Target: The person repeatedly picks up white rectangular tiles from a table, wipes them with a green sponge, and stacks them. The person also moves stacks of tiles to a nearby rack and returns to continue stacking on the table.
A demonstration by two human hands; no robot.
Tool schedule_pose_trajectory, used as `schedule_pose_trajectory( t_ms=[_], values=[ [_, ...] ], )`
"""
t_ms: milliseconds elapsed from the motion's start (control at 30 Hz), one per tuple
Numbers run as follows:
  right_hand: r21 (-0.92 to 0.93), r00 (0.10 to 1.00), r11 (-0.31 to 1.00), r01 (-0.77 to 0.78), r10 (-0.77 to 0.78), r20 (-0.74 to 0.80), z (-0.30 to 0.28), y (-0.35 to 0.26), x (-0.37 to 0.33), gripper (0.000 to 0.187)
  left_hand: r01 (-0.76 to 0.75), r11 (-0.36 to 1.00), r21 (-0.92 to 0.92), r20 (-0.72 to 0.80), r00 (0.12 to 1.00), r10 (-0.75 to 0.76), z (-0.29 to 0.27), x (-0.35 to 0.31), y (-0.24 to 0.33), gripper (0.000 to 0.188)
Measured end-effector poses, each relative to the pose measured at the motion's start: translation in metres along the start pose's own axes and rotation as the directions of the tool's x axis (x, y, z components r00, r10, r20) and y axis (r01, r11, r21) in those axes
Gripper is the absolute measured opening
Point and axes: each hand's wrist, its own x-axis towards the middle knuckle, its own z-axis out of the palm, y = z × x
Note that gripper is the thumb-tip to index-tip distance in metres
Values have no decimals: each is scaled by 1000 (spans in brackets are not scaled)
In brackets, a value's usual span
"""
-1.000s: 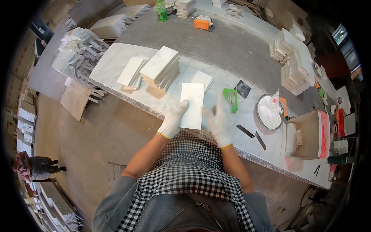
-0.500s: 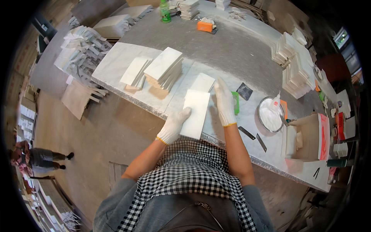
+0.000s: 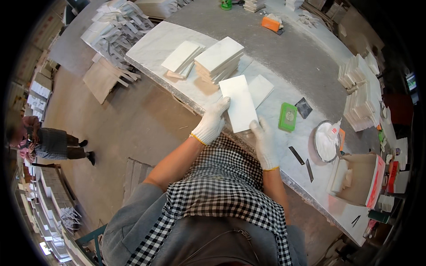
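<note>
A white rectangular tile (image 3: 240,104) is held tilted over the table's near edge. My left hand (image 3: 213,119), in a white knit glove, grips its left edge with the thumb on top. At the tile's near right corner, my gloved right hand (image 3: 265,144) has its fingertips on the stone; its other fingers are partly hidden. Another tile (image 3: 261,90) lies flat on the table, partly covered by the held one. Stacked white tiles (image 3: 219,57) stand just beyond, with a smaller pile of tiles (image 3: 182,56) to their left.
On the marble-topped table (image 3: 159,37) lie a green box (image 3: 288,117), a dark square pad (image 3: 304,107) and two dark blades (image 3: 296,155). A bowl of white paste (image 3: 326,141) and an open carton (image 3: 357,177) sit at right. Another person (image 3: 53,142) stands far left.
My right hand has come down from beside the lying tile to the held tile's near corner. The held tile has turned. The view has shifted, and the green box now shows fully.
</note>
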Motion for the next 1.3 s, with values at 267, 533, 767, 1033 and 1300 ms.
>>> schedule_pose_trajectory(
  t_ms=[267,533,767,1033,1300],
  values=[
    [-204,990,978,37,-9,137,-35,-35,10,33,279,955,-99,349,909,-229,-70,18,52,61],
    [-154,965,985,80,-37,261,-34,-33,39,37,295,839,458,378,790,-484,-28,-20,85,62],
    [534,989,839,-107,34,145,-17,16,49,60,206,978,-25,138,970,-201,-8,-32,46,54],
    [128,981,992,-2,-23,192,61,3,15,57,62,995,-76,82,995,-56,12,-33,34,58],
    [293,964,955,37,-110,240,48,-10,29,52,135,986,-100,70,989,-128,7,-42,41,46]
  ],
)
